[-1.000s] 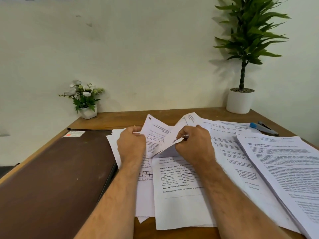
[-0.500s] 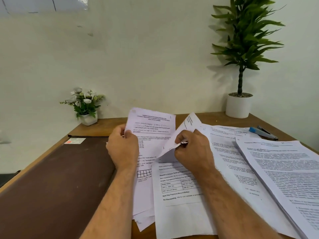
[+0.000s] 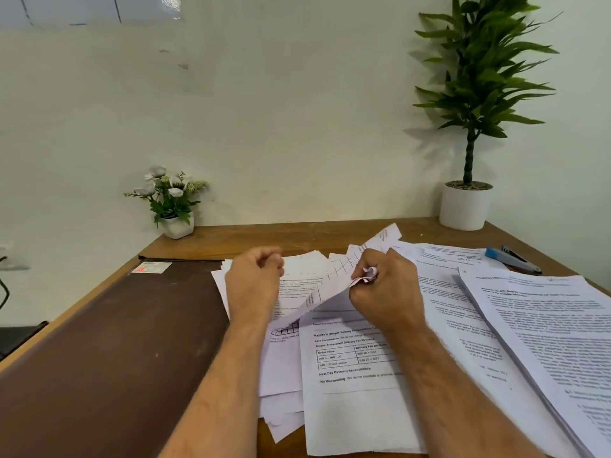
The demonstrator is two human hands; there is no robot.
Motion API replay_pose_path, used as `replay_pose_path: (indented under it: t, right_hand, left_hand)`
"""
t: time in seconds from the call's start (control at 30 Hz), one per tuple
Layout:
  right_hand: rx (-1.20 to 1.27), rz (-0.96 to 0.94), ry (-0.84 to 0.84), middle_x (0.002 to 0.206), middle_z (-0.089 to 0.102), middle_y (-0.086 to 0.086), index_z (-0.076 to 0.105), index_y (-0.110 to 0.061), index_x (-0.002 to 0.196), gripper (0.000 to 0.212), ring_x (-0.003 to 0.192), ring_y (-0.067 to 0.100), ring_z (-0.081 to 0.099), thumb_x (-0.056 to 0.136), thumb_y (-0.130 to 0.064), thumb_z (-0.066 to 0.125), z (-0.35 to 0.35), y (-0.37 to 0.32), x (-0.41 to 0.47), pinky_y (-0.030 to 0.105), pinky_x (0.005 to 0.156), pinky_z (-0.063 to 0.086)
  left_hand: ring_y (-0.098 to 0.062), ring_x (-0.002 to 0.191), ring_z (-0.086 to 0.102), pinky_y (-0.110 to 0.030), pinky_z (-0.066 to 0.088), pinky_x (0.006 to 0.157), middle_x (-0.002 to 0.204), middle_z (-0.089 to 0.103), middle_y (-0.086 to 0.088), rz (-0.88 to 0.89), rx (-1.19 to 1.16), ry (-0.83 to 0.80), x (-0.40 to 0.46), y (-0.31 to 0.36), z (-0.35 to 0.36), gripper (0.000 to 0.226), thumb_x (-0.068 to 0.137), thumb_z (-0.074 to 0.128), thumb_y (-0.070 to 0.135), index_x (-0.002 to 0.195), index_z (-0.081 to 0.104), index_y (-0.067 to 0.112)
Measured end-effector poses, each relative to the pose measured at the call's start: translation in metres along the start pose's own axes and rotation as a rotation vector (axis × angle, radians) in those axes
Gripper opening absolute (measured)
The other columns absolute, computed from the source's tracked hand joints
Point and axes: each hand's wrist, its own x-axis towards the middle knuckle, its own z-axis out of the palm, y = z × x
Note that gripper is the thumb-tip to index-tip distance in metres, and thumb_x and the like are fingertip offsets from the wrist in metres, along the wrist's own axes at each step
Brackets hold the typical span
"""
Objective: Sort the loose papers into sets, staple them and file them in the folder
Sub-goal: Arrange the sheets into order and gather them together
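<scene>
Your right hand pinches the lifted sheet at frame centre above the loose papers, your left hand curls empty; steady the pile with the left, peel slowly, folder waits lower left.

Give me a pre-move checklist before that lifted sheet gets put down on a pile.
1. Right hand pinches the lifted sheet at a crumpled edge: ok.
2. Left hand free to help: ok, curled above the left pile, holding nothing.
3. Sheet flat enough to stack: not ok, it is bent and tilted.
4. Stapler within sight: ok, at the table's far right.
5. Folder open: not ok, closed.
6. Which set the sheet belongs to: cannot tell.
</scene>
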Motion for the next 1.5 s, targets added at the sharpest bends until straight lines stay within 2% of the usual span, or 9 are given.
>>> replay_pose_path:
  t: [0.13,0.27,0.37,0.67,0.8,1.03,1.13,1.33,1.5]
  right_hand:
    - [-0.029,-0.031,-0.008,0.066,0.06,0.005,0.064,-0.014,0.063,0.015,0.063,0.017,0.051,0.06,-0.022,0.052,-0.002,0.003,0.0,0.022,0.049,0.032]
    - [-0.042,-0.052,-0.017,0.065,0.06,0.004,0.062,-0.014,0.061,0.013,0.064,0.01,0.047,0.06,-0.021,0.051,-0.003,0.005,0.001,0.021,0.049,0.027]
    - [-0.037,-0.052,-0.014,0.064,0.06,0.004,0.061,-0.015,0.06,0.011,0.063,0.009,0.046,0.06,-0.019,0.051,-0.004,0.006,0.0,0.021,0.049,0.026]
    - [-0.039,0.025,-0.048,0.075,0.054,-0.003,0.067,-0.019,0.073,0.024,0.067,0.011,0.049,0.065,0.003,0.069,-0.002,0.003,-0.003,0.021,0.051,0.032]
    - [-0.033,0.062,-0.088,0.082,0.053,-0.007,0.065,-0.028,0.082,0.026,0.081,0.02,0.054,0.073,-0.003,0.065,0.004,0.001,-0.002,0.031,0.059,0.048]
    - [-0.011,0.103,-0.113,0.095,0.057,0.001,0.066,-0.03,0.1,0.04,0.086,0.02,0.055,0.072,-0.002,0.068,0.002,-0.006,-0.002,0.036,0.07,0.054]
    - [-0.049,0.121,-0.16,0.087,0.051,-0.003,0.066,-0.026,0.093,0.026,0.082,0.019,0.052,0.075,-0.009,0.072,-0.001,-0.008,-0.003,0.038,0.07,0.054]
    - [-0.066,0.087,-0.124,0.079,0.048,-0.007,0.066,-0.032,0.102,0.046,0.072,0.02,0.052,0.068,-0.001,0.062,0.001,-0.013,-0.005,0.031,0.061,0.047]
    - [-0.074,0.129,-0.151,0.08,0.044,-0.009,0.069,-0.024,0.091,0.026,0.083,0.027,0.057,0.072,-0.006,0.066,0.002,-0.011,-0.003,0.04,0.07,0.054]
  left_hand:
    - [-0.024,0.13,0.051,-0.037,0.04,0.107,0.14,0.057,-0.005,0.013,0.565,-0.12,0.004,-0.017,0.004,0.059,0.088,0.076,0.037,0.139,0.056,0.015]
    - [-0.03,0.139,0.035,-0.042,0.031,0.112,0.15,0.042,-0.01,0.02,0.885,-0.153,0.001,-0.023,0.015,0.098,0.075,0.069,0.074,0.147,0.039,0.014]
    - [-0.025,0.133,0.041,-0.047,0.029,0.105,0.142,0.051,-0.003,-0.047,1.04,-0.093,0.003,-0.02,0.011,0.094,0.072,0.064,0.081,0.14,0.044,0.02]
    - [-0.025,0.116,0.057,-0.039,0.034,0.086,0.121,0.066,-0.003,0.005,0.91,0.024,0.004,-0.015,0.008,0.062,0.09,0.07,0.034,0.143,0.04,0.021]
    - [-0.025,0.084,0.058,-0.038,0.044,0.08,0.102,0.071,-0.003,0.084,0.644,0.152,0.0,-0.004,-0.003,0.016,0.1,0.057,0.035,0.105,0.063,0.022]
    - [-0.038,0.096,0.064,-0.035,0.039,0.073,0.103,0.072,-0.01,0.114,0.345,0.454,-0.008,0.008,-0.015,0.024,0.105,0.049,0.03,0.109,0.07,0.017]
    - [-0.032,0.088,0.068,-0.034,0.046,0.074,0.098,0.074,-0.005,0.306,0.311,0.459,-0.01,0.008,-0.012,0.023,0.103,0.052,0.028,0.108,0.071,0.016]
    - [-0.02,0.078,0.07,-0.033,0.049,0.074,0.087,0.077,0.003,0.742,0.63,0.304,-0.026,0.003,0.016,0.017,0.09,0.073,0.035,0.092,0.079,0.019]
    - [-0.018,0.085,0.074,-0.028,0.057,0.069,0.105,0.078,-0.001,0.923,0.395,0.546,-0.024,0.006,0.023,0.021,0.096,0.066,0.025,0.105,0.079,0.011]
